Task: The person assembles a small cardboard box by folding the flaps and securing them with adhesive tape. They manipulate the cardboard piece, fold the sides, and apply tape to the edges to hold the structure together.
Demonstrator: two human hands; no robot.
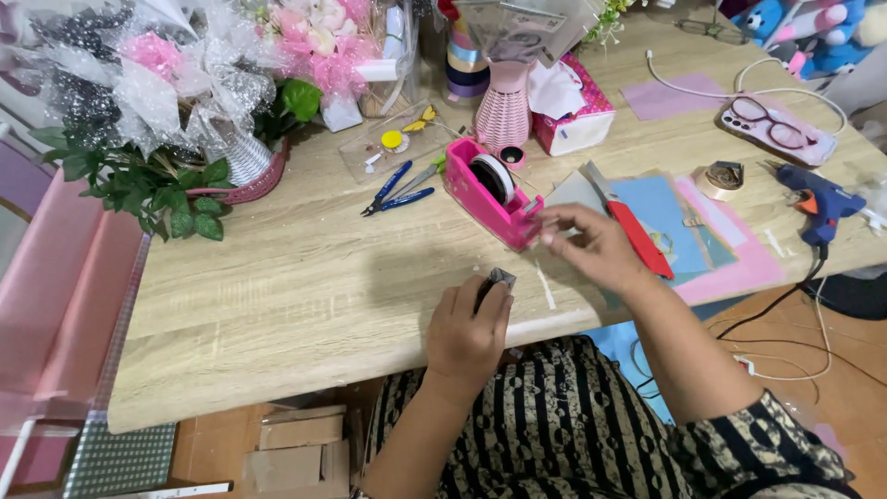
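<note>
The desk [277, 296] is faced in pale, matt wood-grain laminate. The tape dispenser [485, 199] is moulded in glossy pink plastic. Matt coloured paper sheets [730, 249] are laid at the right, and crinkled glossy cellophane [185, 83] is wrapped round the far-left flowers.

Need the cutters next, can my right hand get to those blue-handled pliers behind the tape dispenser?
Probably yes. The right hand is at the pink tape dispenser; the blue-handled pliers lie just beyond on bare table, nothing covering them.

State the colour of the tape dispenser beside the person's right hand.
Bright pink tape dispenser; head view.
</note>
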